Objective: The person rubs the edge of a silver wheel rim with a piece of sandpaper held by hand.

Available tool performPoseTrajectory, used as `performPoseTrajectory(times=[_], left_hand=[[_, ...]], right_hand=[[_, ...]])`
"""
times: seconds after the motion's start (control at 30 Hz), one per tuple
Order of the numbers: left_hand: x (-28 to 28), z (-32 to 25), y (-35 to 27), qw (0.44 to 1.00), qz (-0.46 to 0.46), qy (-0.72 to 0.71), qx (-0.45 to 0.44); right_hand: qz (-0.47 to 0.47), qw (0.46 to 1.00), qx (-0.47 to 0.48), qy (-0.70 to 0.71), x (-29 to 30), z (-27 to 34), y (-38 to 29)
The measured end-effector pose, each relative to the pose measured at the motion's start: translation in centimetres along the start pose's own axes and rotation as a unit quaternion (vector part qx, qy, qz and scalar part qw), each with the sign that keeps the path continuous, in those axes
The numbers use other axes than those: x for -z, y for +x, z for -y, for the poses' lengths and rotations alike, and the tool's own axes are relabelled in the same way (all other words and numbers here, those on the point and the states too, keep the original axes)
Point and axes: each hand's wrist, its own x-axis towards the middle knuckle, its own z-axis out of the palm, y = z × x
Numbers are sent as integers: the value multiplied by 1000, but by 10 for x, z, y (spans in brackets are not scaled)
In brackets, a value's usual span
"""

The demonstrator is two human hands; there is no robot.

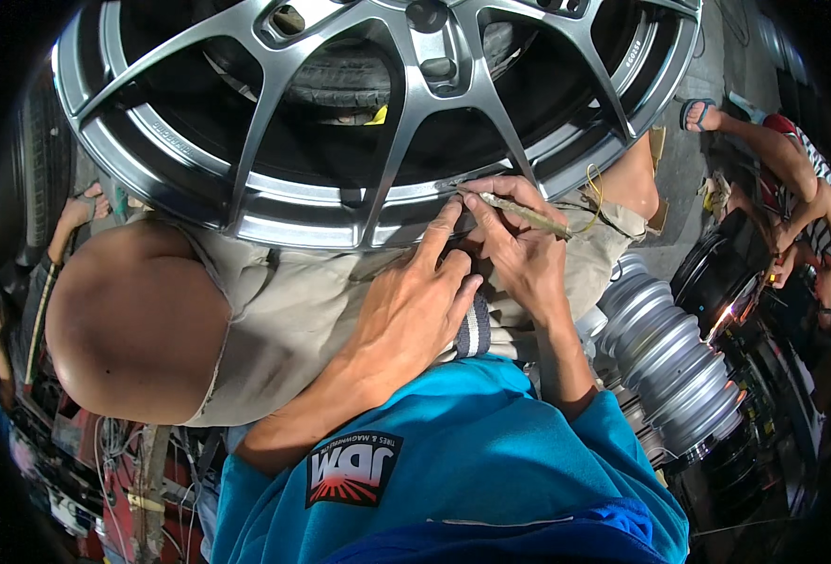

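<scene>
A grey multi-spoke alloy wheel rim (415, 127) fills the upper part of the head view, resting at my lap. My right hand (521, 233) grips a thin wrapped tool (528, 213), its tip at the rim's inner lip near some raised lettering. A thin yellow cord loops from the tool's back end. Close on the left of that tip, the extended index finger of my left hand (422, 296) touches the rim's edge, with the other fingers bent. Whether anything small lies under my fingertips cannot be seen.
Stacked silver rims (669, 359) stand at the right. Beyond them a person (803, 190) sits by a dark rim (719, 271) with a bright glow. Tyres (38, 162) and another person's foot (91, 206) are at the left. Cables (112, 458) hang at lower left.
</scene>
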Motion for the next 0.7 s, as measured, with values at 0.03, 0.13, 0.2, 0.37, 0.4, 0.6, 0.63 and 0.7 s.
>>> performPoseTrajectory(times=[0.03,0.13,0.2,0.37,0.4,0.6,0.63,0.7], left_hand=[[0,0,0,1000,0,-1,0],[0,-1,1,1000,7,-9,6],[1,-1,1,1000,12,-4,6],[0,-1,1,1000,18,-2,16],[0,0,2,1000,17,-2,16],[0,1,2,1000,23,0,-2],[0,1,2,1000,23,0,-2],[1,0,3,1000,23,-1,-6]], right_hand=[[0,1000,0,-1,0,0,0],[-4,1000,11,0,0,1,0],[-5,1000,10,-3,0,2,0],[10,1000,0,-26,0,2,3],[14,999,-3,-39,1,4,4],[-31,979,136,-151,-8,-12,11],[-31,979,136,-151,-8,-10,10],[-35,988,72,-134,-10,1,7]])
